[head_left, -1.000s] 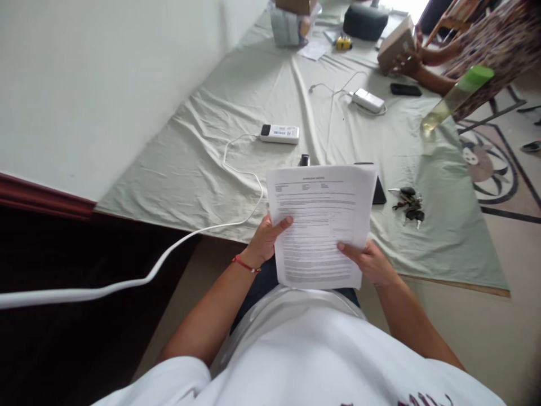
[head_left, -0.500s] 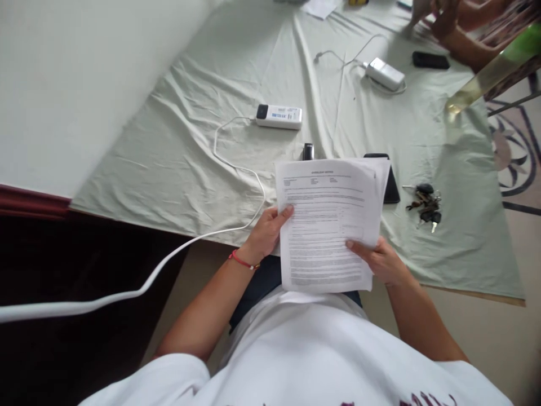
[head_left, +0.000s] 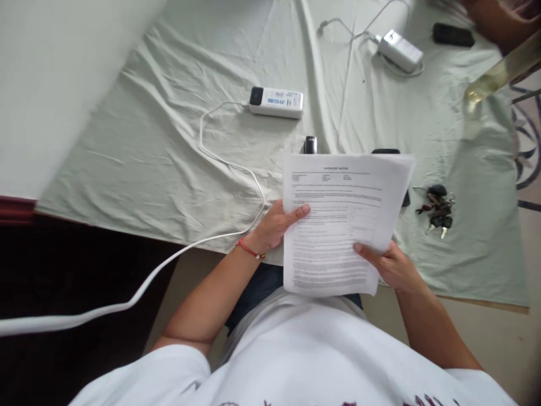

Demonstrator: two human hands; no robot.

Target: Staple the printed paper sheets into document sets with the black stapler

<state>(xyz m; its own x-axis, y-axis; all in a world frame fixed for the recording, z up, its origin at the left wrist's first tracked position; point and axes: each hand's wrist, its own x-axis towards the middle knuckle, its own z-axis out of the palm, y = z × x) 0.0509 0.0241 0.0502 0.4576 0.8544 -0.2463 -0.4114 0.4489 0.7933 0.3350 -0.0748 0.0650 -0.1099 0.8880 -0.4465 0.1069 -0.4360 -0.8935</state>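
Note:
A stack of printed papers (head_left: 325,225) is held up in front of my body, the top sheet covered with lines of small text. My left hand (head_left: 276,225) is closed on its left edge, thumb lying on the top sheet and the other fingers hidden behind. On the lower right edge my right hand (head_left: 391,265) grips the same stack, its thumb also on the print. Behind the papers' upper edge, a small black object (head_left: 310,145) and a dark phone-like object (head_left: 385,151) are partly covered.
A pale green cloth (head_left: 169,141) covers the table. On it lie a white power bank (head_left: 276,103) with a white cable (head_left: 190,243), another white power bank (head_left: 399,52), a black phone (head_left: 453,35) and a bunch of keys (head_left: 438,208). Another person's arm (head_left: 502,25) shows at top right.
The papers have shifted slightly right in view, with both hands still on them. My left thumb reaches further over the sheet. The camera view has moved closer to the table's near part.

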